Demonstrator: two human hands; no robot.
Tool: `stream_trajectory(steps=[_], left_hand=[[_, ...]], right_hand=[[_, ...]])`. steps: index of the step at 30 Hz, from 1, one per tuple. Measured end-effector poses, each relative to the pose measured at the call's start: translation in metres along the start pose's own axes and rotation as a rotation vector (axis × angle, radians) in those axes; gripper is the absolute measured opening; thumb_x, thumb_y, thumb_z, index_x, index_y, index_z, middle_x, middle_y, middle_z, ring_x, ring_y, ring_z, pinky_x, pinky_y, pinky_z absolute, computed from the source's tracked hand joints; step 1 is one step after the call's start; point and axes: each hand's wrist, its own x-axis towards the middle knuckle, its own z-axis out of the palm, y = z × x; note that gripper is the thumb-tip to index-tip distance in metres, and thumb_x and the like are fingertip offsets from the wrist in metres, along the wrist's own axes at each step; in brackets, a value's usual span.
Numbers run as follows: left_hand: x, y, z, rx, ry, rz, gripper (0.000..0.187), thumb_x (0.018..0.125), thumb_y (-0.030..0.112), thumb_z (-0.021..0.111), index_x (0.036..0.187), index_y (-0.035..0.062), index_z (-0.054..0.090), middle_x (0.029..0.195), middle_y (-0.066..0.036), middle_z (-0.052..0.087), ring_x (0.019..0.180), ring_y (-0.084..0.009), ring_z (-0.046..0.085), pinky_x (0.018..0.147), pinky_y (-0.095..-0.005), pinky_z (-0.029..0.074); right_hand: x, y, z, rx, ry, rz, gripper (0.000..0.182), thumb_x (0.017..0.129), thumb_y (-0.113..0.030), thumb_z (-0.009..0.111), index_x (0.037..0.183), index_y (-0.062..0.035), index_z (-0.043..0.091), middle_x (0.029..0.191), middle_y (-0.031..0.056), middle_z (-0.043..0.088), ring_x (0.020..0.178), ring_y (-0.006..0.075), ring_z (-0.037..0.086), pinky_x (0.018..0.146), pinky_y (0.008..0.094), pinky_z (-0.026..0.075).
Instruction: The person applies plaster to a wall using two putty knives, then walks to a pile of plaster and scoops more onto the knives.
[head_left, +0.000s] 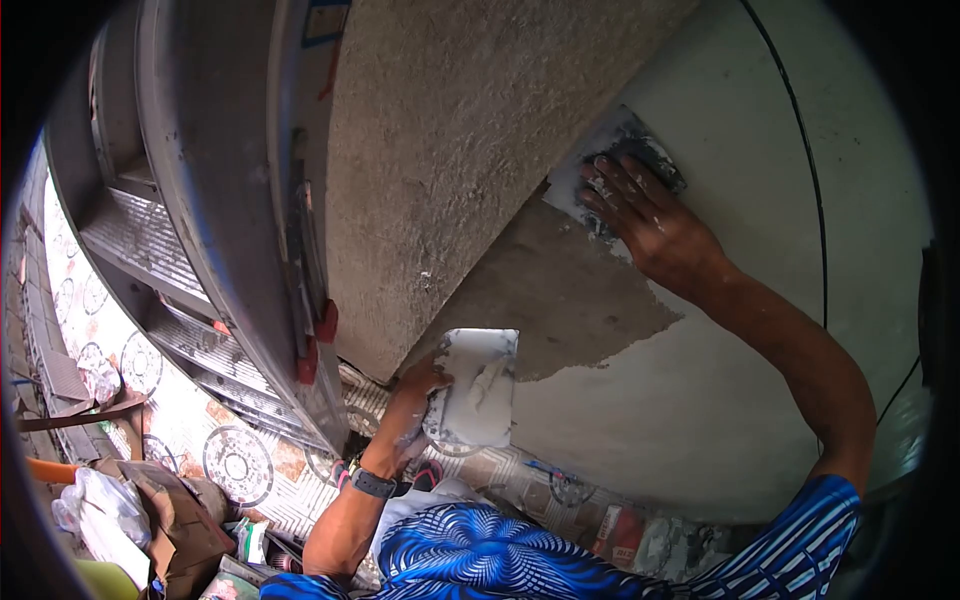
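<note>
My right hand (668,232) holds a flat plastering trowel (648,140) against the wall, its fingers laid along the back of the blade. The trowel lies beside the edge of a rough concrete slope, at the top of a bare grey patch (570,285). Smooth whitish plaster (640,420) surrounds the patch on the right and below. Lower down, my left hand (420,382) grips a second rectangular trowel (468,385) by its side, face up. White putty (487,388) sits on that face in a small ridge. The left trowel's handle is hidden.
A metal stepladder (215,230) stands close on the left, beside the rough concrete slope (450,150). A black cable (805,150) runs down the wall on the right. Cardboard (170,520) and a plastic bag (105,510) lie on the patterned tile floor (235,465).
</note>
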Motion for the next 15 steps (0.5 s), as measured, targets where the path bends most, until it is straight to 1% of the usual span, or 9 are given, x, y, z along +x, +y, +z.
stream_trajectory(steps=[2,11,15], left_hand=[[-0.003,0.002,0.003,0.015,0.039,-0.024,0.049,0.085,0.004,0.048,0.134,-0.0034,0.045,0.115,-0.015,0.061,0.097,-0.0209,0.065,0.084,-0.0309,0.055],[-0.003,-0.007,0.005,0.074,0.004,-0.008,0.050,0.086,0.004,0.048,0.135,-0.0034,0.045,0.115,-0.015,0.061,0.095,-0.0200,0.065,0.085,-0.0311,0.055],[-0.008,-0.006,0.016,0.023,-0.004,-0.023,0.051,0.086,0.004,0.047,0.136,-0.0037,0.043,0.117,-0.016,0.061,0.099,-0.0217,0.066,0.088,-0.0326,0.055]], right_hand=[[-0.004,-0.003,-0.001,0.004,-0.013,0.008,0.051,0.086,-0.012,0.053,0.136,-0.0003,0.052,0.148,0.0169,0.043,0.140,0.0296,0.038,0.120,0.0450,0.024],[-0.033,-0.018,0.005,0.012,-0.018,0.064,0.050,0.087,-0.010,0.054,0.136,-0.0009,0.051,0.148,0.0157,0.043,0.140,0.0277,0.037,0.121,0.0448,0.023],[-0.047,-0.024,0.006,0.010,-0.024,0.088,0.051,0.087,-0.008,0.054,0.137,-0.0015,0.050,0.149,0.0142,0.043,0.141,0.0273,0.036,0.121,0.0440,0.022]])
